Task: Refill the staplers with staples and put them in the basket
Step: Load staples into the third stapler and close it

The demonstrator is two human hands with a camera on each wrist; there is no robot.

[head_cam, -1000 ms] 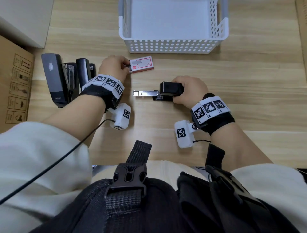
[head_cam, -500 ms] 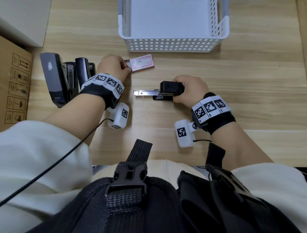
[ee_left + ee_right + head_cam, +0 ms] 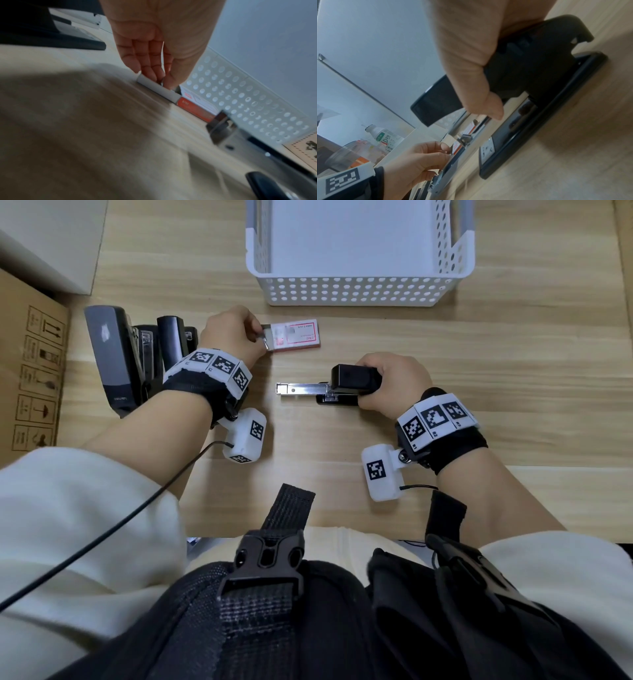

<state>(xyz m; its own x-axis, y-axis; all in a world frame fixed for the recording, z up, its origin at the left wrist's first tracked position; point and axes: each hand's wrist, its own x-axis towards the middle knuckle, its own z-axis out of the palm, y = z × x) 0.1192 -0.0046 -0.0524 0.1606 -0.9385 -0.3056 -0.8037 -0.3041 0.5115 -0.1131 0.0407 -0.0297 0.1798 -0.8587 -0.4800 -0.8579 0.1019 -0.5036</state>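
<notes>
A red and white staple box (image 3: 301,335) lies on the wooden table just in front of the basket, its white inner tray (image 3: 157,88) slid out to the left. My left hand (image 3: 262,338) pinches a thin metal strip of staples at the tray's open end. To the right, my right hand (image 3: 376,386) grips a black stapler (image 3: 352,378) resting on the table. Its top is raised and its silver magazine (image 3: 301,388) sticks out to the left. The white perforated basket (image 3: 356,290) stands at the back with nothing in it.
Several more black staplers (image 3: 113,361) lie side by side at the left, behind my left wrist. A cardboard box (image 3: 30,371) borders the table's left edge. The right wrist view shows a plastic bottle (image 3: 385,136) in the background.
My left hand has drawn the inner tray further out of the staple box and now pinches a strip at its end. The right hand and its stapler have stayed put.
</notes>
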